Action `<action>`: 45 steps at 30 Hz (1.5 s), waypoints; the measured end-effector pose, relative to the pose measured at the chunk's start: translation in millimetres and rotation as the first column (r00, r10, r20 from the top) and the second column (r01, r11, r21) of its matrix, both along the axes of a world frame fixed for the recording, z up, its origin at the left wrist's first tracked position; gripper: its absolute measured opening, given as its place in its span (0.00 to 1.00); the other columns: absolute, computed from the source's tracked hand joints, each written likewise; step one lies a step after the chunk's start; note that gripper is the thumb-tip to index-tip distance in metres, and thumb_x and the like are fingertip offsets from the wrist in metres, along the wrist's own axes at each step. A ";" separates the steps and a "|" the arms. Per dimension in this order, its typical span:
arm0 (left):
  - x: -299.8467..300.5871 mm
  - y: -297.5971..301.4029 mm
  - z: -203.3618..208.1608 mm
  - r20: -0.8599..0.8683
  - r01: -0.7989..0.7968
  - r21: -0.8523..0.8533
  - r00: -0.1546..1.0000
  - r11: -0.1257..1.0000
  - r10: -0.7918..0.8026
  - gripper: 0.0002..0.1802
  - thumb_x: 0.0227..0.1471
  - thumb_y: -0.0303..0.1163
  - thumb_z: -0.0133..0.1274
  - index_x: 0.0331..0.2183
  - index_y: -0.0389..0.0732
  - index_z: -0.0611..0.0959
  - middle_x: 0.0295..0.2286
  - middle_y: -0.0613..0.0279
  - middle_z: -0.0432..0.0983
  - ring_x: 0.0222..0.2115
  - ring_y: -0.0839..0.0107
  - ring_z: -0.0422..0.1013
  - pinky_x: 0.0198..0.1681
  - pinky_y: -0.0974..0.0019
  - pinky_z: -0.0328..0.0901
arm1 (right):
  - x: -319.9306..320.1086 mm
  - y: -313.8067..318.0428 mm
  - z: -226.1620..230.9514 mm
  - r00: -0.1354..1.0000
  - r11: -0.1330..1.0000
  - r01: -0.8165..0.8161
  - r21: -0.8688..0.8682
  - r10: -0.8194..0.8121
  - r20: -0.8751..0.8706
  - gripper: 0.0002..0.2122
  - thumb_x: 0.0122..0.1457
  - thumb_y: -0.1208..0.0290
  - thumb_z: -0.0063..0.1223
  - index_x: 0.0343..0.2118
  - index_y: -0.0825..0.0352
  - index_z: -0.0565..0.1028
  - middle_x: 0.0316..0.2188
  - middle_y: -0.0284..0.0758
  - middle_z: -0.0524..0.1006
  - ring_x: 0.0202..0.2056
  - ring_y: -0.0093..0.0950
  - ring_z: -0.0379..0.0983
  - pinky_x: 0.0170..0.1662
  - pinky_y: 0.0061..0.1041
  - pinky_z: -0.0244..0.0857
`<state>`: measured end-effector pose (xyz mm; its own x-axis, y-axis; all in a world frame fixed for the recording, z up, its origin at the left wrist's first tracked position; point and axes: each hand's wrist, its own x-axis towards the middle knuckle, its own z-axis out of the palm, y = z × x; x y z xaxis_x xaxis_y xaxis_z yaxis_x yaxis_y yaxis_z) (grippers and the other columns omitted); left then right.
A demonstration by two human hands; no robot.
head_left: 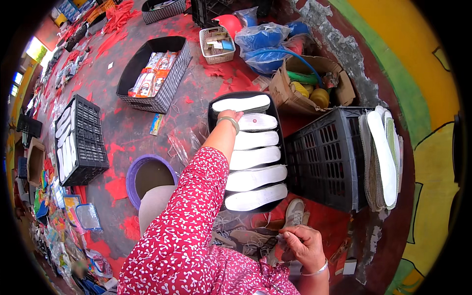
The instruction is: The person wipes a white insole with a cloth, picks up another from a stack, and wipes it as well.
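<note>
While white insoles (255, 157) lie in a black bin (212, 115), the left hand (230, 116) reaches among them, apparently arranging, its grip unclear; the next move likely needs careful alignment. The right hand (305, 245) pinches its fingers together.

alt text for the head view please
A person's left hand reaches into a black bin of white insoles; the right hand appears near a shoe. A black crate is right of the bin, a purple bucket left.
</note>
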<state>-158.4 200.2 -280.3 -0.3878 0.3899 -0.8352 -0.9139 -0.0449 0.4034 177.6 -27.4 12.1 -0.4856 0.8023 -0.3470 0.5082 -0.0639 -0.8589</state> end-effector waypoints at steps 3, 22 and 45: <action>-8.8 1.6 -13.3 -0.033 0.095 -0.074 0.995 0.993 -0.098 0.10 0.58 0.24 0.39 0.38 0.27 0.71 0.36 0.48 0.72 0.27 0.57 0.74 0.28 0.65 0.75 | 0.0 -4.1 -1.5 1.000 0.997 0.027 -0.068 -0.028 -0.011 0.05 0.52 0.75 0.54 0.30 0.72 0.76 0.21 0.38 0.74 0.23 0.29 0.72 0.29 0.23 0.65; 31.5 -33.7 10.1 -0.284 0.147 -0.956 -0.684 0.254 -0.672 0.30 0.58 0.51 0.34 0.59 0.48 0.60 0.59 0.48 0.48 0.61 0.52 0.42 0.62 0.53 0.38 | 5.3 -6.7 -0.6 1.000 0.995 0.014 -0.100 -0.016 -0.019 0.06 0.52 0.74 0.54 0.31 0.71 0.77 0.20 0.38 0.73 0.22 0.29 0.70 0.27 0.24 0.63; 245.7 -37.1 324.4 -0.502 0.757 -0.497 -0.650 0.425 0.571 0.30 0.41 0.35 0.59 0.48 0.40 0.73 0.52 0.50 0.63 0.55 0.55 0.58 0.57 0.57 0.53 | 13.3 -34.1 -7.8 0.966 0.970 -0.201 0.134 0.174 0.190 0.15 0.54 0.58 0.46 0.29 0.64 0.79 0.27 0.46 0.76 0.31 0.45 0.73 0.36 0.41 0.65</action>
<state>87.3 163.0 44.1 0.6060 0.5310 0.5923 0.5313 -0.8243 0.1954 190.8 -61.5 4.3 -0.5746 0.7523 -0.3223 0.6420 0.1702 -0.7475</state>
